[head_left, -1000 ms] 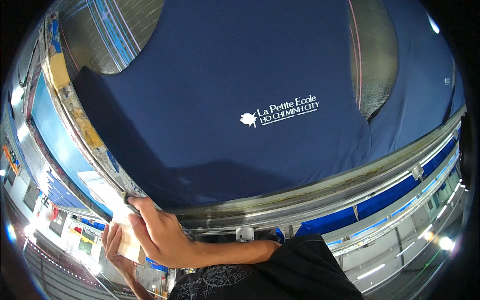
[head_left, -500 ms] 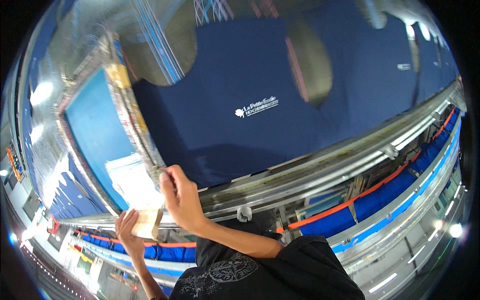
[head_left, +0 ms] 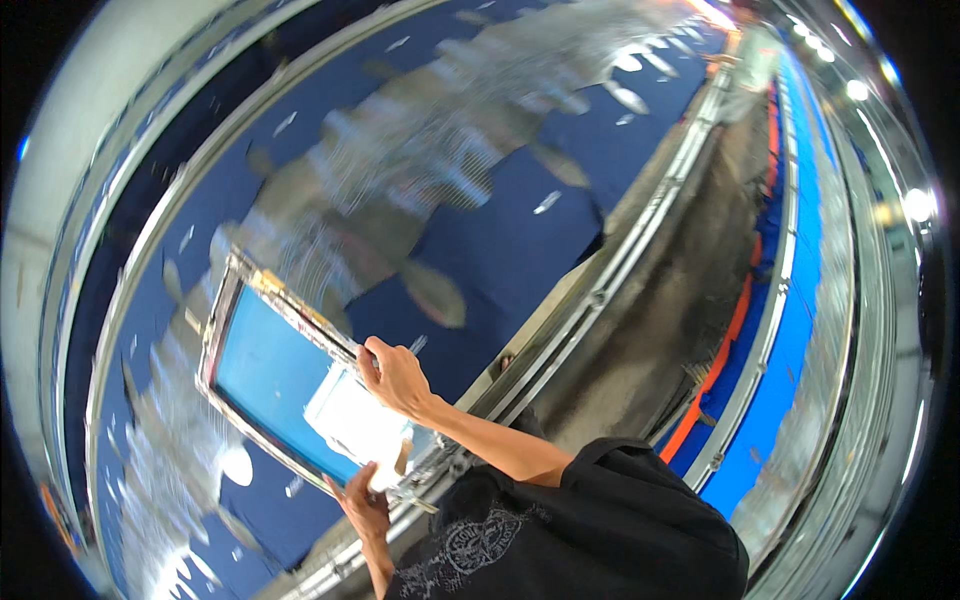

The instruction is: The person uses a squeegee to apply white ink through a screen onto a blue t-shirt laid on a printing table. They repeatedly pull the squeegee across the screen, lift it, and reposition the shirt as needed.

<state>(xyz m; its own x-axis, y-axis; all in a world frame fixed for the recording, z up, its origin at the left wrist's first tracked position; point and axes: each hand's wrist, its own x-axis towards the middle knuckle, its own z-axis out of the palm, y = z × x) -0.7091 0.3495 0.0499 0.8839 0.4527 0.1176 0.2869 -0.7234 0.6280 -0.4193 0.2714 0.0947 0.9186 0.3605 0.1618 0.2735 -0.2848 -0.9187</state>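
A screen-printing frame (head_left: 258, 438) with blue mesh is tilted over the dark blue cloth on the long table. White ink (head_left: 352, 415) glares on the mesh near its lower right end. My right hand (head_left: 398, 382) is closed on the frame's upper right edge, fingers curled over the rim. At the frame's near end, my left hand (head_left: 368, 508) is against the pale wooden squeegee (head_left: 403, 458), which leans by the ink. Glare and the frame edge partly hide the left grip.
Dark blue cloth pieces (head_left: 500, 240) with small white prints line the table. A metal rail (head_left: 640, 225) edges it. Beyond the aisle (head_left: 620, 370) stands another blue-covered table (head_left: 775, 425) with an orange strip. A person (head_left: 750, 65) is at the far right end.
My view has turned, showing the table's length and the aisle. The frame, my hands and the squeegee now appear further right and lower. Right hand keeps its hold on the frame.
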